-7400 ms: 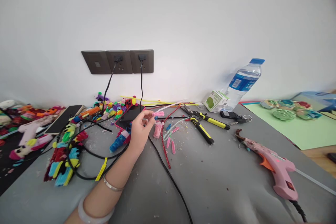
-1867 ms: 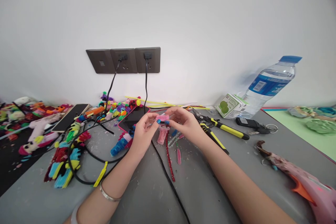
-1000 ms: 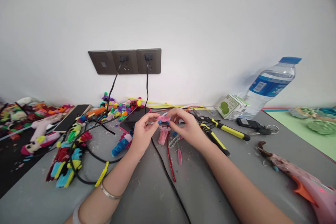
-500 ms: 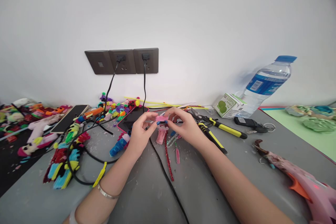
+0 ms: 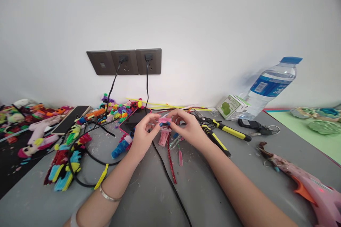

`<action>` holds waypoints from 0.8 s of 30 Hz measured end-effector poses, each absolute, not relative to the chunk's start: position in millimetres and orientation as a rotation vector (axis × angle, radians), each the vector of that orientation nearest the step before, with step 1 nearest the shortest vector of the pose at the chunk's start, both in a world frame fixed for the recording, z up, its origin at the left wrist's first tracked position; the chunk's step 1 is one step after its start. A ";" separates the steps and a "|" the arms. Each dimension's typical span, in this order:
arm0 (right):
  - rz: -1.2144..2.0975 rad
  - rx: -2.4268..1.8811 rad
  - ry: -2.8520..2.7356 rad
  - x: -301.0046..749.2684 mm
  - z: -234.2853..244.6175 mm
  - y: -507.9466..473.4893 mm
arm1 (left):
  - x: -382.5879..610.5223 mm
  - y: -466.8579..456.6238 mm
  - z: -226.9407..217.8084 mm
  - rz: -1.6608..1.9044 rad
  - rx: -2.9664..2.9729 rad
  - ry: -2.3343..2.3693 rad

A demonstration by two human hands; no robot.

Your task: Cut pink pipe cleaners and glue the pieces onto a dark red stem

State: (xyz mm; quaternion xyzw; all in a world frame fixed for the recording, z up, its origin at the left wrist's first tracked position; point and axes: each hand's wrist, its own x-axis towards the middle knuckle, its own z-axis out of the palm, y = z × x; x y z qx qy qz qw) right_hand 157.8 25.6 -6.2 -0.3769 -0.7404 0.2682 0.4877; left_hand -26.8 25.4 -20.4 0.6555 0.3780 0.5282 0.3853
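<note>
Between the fingertips of both hands is a small pink fuzzy pipe-cleaner piece [image 5: 165, 120], held level just above the table. My left hand [image 5: 145, 131] pinches its left end, and my right hand [image 5: 186, 127] pinches the right end. Just below the fingers lies another pink pipe-cleaner piece [image 5: 163, 137]. A red tinsel stem [image 5: 171, 165] runs toward me beside it. To its right are a silvery tinsel piece [image 5: 174, 143] and a small pink loop [image 5: 180, 158] with a green tip.
Yellow-black pliers [image 5: 231, 131] lie right of my hands, near a pink glue gun [image 5: 301, 177]. A water bottle [image 5: 273, 87] and a small box [image 5: 231, 107] stand by the wall. Black cables [image 5: 170, 181] cross the grey table. Colourful pipe-cleaner figures [image 5: 65, 166] and phones [image 5: 71, 120] lie leftward.
Both hands stay in nearly the same place with the pink piece between them. The fingers have shifted only slightly, and the surrounding things lie as before.
</note>
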 end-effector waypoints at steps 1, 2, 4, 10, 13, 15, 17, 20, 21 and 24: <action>0.647 -0.919 -1.801 157.8 -5.8 25.2 | -26.6 24.9 -19.8 1.341 1.673 0.960; 0.641 -0.923 -1.801 157.8 -5.5 24.8 | -26.3 24.5 -19.3 1.335 1.678 0.957; 0.637 -0.927 -1.801 157.8 -4.9 24.2 | -25.9 24.0 -18.3 1.320 1.685 0.948; 0.650 -0.937 -1.804 156.5 -3.5 23.4 | -25.4 23.9 -18.4 1.304 1.643 0.935; 0.665 -0.941 -1.801 155.8 -3.2 23.1 | -25.3 23.8 -18.6 1.302 1.637 0.943; 0.674 -0.938 -1.801 155.6 -3.3 23.1 | -24.9 23.6 -18.3 1.306 1.634 0.946; 0.686 -0.933 -1.801 155.4 -3.3 23.3 | -24.6 23.3 -18.0 1.311 1.627 0.946; 0.699 -0.933 -1.799 155.0 -3.1 23.4 | -24.3 22.9 -17.4 1.310 1.621 0.946; 0.702 -0.935 -1.798 154.9 -2.9 23.2 | -24.3 22.8 -17.2 1.311 1.620 0.947; 0.701 -0.941 -1.797 154.5 -2.5 22.6 | -24.2 22.4 -16.3 1.312 1.617 0.951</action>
